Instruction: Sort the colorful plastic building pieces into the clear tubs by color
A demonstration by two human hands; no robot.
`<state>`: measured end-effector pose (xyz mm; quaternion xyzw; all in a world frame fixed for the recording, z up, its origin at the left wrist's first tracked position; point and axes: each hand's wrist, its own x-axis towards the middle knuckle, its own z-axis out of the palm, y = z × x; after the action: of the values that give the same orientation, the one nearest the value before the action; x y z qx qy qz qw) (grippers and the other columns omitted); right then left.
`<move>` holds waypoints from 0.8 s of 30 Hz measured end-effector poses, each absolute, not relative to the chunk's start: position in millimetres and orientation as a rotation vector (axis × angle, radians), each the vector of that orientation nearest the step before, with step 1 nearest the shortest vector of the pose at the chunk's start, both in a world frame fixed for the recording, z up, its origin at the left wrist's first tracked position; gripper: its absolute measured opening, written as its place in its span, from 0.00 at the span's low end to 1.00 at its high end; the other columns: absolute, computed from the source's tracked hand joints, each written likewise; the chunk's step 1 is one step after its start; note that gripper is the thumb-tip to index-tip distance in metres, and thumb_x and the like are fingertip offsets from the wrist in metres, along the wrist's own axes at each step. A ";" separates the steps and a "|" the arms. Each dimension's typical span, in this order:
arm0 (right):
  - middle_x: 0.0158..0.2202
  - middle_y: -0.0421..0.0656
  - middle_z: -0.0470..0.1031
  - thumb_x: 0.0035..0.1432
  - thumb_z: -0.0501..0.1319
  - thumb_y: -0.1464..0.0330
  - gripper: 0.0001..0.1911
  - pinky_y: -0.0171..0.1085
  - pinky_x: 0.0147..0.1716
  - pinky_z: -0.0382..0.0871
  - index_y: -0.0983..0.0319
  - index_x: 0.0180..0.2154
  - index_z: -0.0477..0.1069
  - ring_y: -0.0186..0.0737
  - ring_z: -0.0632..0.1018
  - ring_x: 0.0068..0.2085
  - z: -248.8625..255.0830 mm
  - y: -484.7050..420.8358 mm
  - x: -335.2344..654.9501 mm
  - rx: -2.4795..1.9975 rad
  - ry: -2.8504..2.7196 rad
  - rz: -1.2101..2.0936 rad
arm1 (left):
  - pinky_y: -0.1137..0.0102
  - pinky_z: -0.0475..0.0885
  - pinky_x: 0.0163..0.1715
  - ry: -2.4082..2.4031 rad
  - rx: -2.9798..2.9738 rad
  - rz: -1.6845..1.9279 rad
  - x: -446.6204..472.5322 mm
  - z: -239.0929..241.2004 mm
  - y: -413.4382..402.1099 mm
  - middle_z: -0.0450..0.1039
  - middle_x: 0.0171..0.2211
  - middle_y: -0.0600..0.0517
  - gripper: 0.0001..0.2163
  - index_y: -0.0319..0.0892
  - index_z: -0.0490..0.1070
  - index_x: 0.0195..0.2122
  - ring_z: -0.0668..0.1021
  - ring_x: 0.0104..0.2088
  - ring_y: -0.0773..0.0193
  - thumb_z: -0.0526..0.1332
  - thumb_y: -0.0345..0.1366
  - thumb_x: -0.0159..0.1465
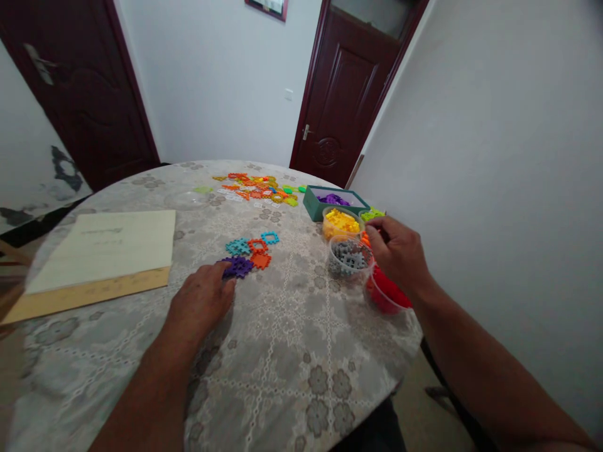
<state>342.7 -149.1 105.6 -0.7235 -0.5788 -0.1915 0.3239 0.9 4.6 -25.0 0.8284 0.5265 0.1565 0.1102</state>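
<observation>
My left hand (202, 301) rests low over the table, fingers curled at the left edge of a purple notched plastic building piece (239, 267). Joined to that piece in a cluster are a teal piece (238, 246), an orange frame (257, 245), an orange piece (260, 260) and a light-blue frame (270, 237). Over the tubs at the right, my right hand (400, 251) has thumb and fingers pinched together, and whatever may be between them is hidden. Orange pieces (365, 238) show just beside its fingertips. Beneath it stands a tub of red pieces (386, 292), partly covered by the hand.
Clear tubs of grey pieces (349, 256) and yellow pieces (342, 223) stand near a green box (316, 206) with purple pieces inside. Lime pieces (372, 214) sit behind. Mixed coloured shapes (259, 188) lie at the far side. A large pale booklet (103, 245) is at the left.
</observation>
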 end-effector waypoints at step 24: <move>0.45 0.44 0.83 0.63 0.64 0.68 0.11 0.37 0.47 0.71 0.60 0.47 0.79 0.44 0.80 0.46 -26.5 -16.2 225.8 -1.824 -1.935 0.416 | 0.58 0.72 0.53 1.523 2.442 0.413 5.2 -8.9 -16.1 0.80 0.53 0.41 0.17 0.45 0.74 0.59 0.79 0.53 0.47 0.61 0.36 0.70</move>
<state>225.8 -16.2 -26.5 -0.6606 -0.7008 0.1506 0.2231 5.2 -16.1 -8.9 0.8341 0.5202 0.1411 0.1171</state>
